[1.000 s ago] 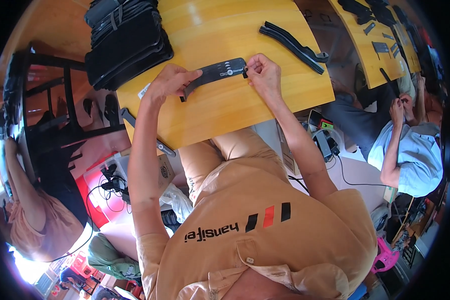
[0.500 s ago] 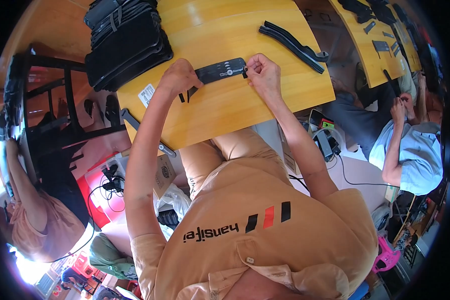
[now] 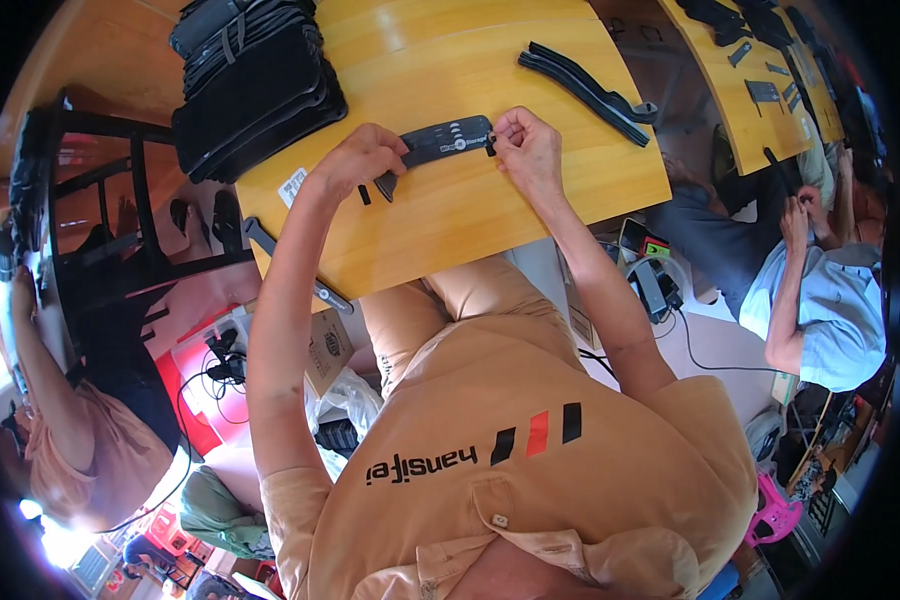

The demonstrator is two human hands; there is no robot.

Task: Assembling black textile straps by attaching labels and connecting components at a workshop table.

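Note:
Above the yellow table point(image 3: 450, 225) a short, wide black strap point(image 3: 445, 142) with white print stretches between my hands. My left hand point(image 3: 360, 160) is closed on its left end, thumb and fingers pinched together. From under that hand a dark loose end point(image 3: 385, 186) sticks out toward me. A small black piece point(image 3: 364, 195) shows beside it. My right hand point(image 3: 530, 152) pinches the strap's right end, where a small dark fitting shows at the fingertips; its exact form is partly hidden.
A tall stack of folded black fabric pieces point(image 3: 255, 110) stands at the far left. Long black strips point(image 3: 585, 92) lie at the right. A flat dark bar point(image 3: 295, 265) rests along the table's left edge near a white label point(image 3: 293, 187). A co-worker point(image 3: 815, 290) sits at the right.
My left hand has turned a little, its fingers now higher on the strap's left end, and the loose end shows more. My right hand stays in place.

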